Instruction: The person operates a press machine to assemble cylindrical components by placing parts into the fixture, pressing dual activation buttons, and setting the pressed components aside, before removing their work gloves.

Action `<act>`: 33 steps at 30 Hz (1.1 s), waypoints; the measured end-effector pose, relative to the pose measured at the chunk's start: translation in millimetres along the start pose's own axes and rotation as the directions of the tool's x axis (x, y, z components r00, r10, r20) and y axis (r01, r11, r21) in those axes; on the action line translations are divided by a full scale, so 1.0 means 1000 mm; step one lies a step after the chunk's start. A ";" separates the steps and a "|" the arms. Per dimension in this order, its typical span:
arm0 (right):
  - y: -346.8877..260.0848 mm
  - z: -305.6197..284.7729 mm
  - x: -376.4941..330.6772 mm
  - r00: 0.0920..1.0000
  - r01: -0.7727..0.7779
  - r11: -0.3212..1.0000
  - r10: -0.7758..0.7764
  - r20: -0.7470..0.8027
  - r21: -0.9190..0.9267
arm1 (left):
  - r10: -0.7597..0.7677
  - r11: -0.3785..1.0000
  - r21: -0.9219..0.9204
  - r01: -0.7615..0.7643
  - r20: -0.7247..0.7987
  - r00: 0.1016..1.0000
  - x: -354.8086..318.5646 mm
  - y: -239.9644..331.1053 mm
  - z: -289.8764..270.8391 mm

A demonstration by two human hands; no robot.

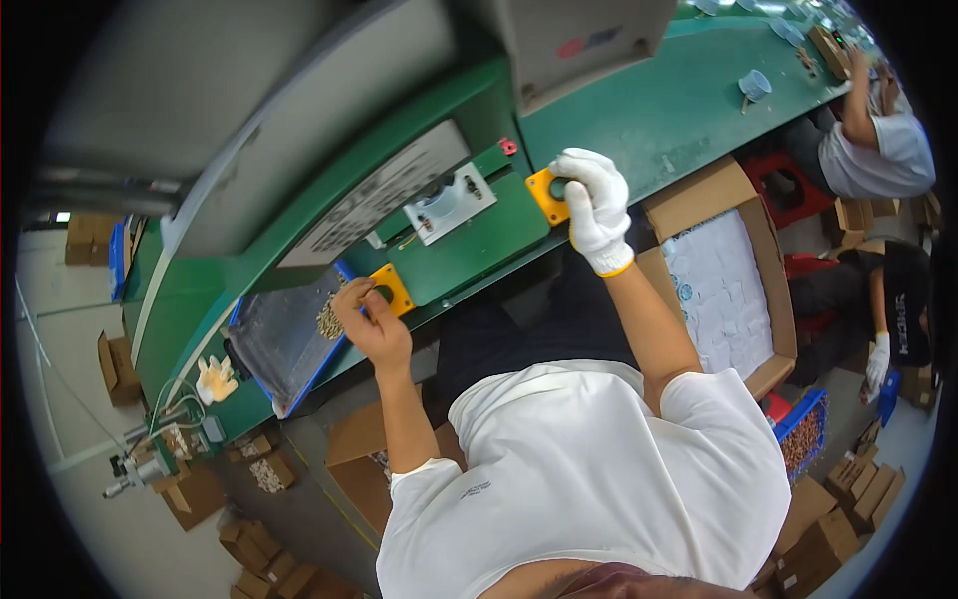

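My bare left hand (371, 324) is at a yellow button box (399, 292) on the front edge of a green machine. Its fingers are curled together and its thumb lies next to the dark round button; whether they pinch a small part is hidden. In a white knit glove, my right hand (599, 205) leans against a second yellow button box (545, 196), fingers bent and close together, partly covering its dark green button. Between the two boxes, further back, a pale metal fixture plate (451, 206) sits under the machine head.
Left of my left hand, a blue-edged tray (289, 339) holds small brass-coloured parts (331, 317). A spare glove (216, 380) lies beyond it. At my right stands an open carton (723, 290) of white pieces. Co-workers (878, 150) sit further right along the green bench (679, 95).
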State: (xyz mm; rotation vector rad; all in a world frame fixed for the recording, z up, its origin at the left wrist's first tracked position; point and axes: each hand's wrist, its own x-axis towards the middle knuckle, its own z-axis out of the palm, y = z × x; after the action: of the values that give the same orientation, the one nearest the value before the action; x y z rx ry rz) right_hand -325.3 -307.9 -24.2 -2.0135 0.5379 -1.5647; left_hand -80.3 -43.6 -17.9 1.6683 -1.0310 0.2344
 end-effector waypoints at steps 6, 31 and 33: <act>0.002 0.001 0.000 1.000 0.026 1.000 -0.027 -0.017 -0.017 | 0.008 0.999 0.036 -0.009 0.050 0.999 0.012 0.013 -0.001; 0.002 -0.002 -0.002 0.998 0.067 0.998 -0.067 0.019 0.001 | -0.150 0.976 0.219 0.012 0.627 0.764 0.168 0.089 0.038; 0.002 -0.002 -0.001 0.997 0.067 0.998 -0.067 0.024 0.002 | -0.077 0.984 0.173 -0.039 0.615 0.785 0.168 0.086 0.041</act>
State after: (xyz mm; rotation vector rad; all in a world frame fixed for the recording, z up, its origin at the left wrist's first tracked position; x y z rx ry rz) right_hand -327.7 -309.2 -25.7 -2.0664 0.4648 -1.5772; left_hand -55.1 -164.8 130.2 1.9743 -1.5147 -0.2766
